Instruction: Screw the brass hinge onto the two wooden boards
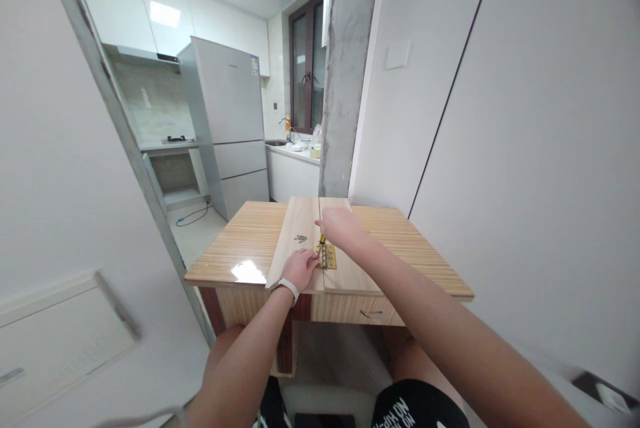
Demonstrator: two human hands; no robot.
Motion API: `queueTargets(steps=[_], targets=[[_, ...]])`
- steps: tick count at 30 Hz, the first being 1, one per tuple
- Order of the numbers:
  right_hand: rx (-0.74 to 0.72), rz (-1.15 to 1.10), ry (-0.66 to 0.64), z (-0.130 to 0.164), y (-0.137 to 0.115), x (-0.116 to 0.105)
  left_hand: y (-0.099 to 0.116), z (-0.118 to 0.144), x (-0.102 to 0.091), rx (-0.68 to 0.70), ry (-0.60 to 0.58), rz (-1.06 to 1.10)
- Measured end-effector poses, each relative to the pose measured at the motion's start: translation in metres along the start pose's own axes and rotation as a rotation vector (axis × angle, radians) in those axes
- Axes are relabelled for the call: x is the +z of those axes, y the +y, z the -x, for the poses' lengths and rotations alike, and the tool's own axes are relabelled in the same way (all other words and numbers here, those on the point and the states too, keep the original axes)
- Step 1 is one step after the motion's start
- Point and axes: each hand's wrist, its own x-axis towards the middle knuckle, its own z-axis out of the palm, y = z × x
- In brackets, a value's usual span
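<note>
Head view, near to far: person's knees at the bottom edge, both forearms reaching out to a small wooden table (410, 248).

Left hand (300, 268), wristband on, lies curled on the left board (299, 241), fingertips pressed against the left side of the brass hinge (327, 256). Not gripping anything, just bracing.

Right hand (340, 227) is closed around a small yellow-handled screwdriver (322, 239), held upright, tip down at the top of the hinge. Most of the tool is hidden under the fist.

The hinge sits across the seam between the left board and the right board (345, 261), nearer the table's front edge than its back edge. Both boards lie flat, side by side, running front to back through the table's middle.

Risks, as a judgement:
- Driver tip could slip off and gouge the board or hit the left fingertips, which are touching the hinge.
- Boards look unclamped; sideways push could open the seam and shift the hinge.
- Boards' near ends reach the front edge, so downward force there could tip them.

Room: bare tabletop on both sides of the boards. Right wall runs close along the table's right edge, so the right elbow has little room. Concrete pillar (345, 81) just behind the back edge. Left is open floor toward the kitchen, with the fridge (230, 121) well beyond.
</note>
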Motion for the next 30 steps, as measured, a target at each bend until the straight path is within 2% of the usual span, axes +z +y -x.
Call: queueTargets(steps=[9,14,17,20,24,30], targets=[[-0.244,0.017,0.053,-0.001,0.01,0.006,-0.003,0.001,0.0,0.029,-0.008,0.018],[-0.335,-0.014,0.011,-0.001,0.011,0.004,-0.002,0.001,-0.002,0.021,-0.016,0.022],[-0.32,-0.057,0.03,-0.002,0.01,0.005,0.0,0.001,-0.002,0.01,-0.01,0.009],[-0.199,-0.056,0.068,-0.001,0.008,0.009,0.001,0.001,-0.002,0.006,-0.003,0.001],[-0.061,-0.019,0.051,-0.001,0.005,0.013,0.001,0.001,-0.002,0.009,0.006,-0.007],[-0.128,0.004,0.057,-0.001,0.003,0.015,0.002,0.001,-0.003,0.007,-0.001,-0.007]])
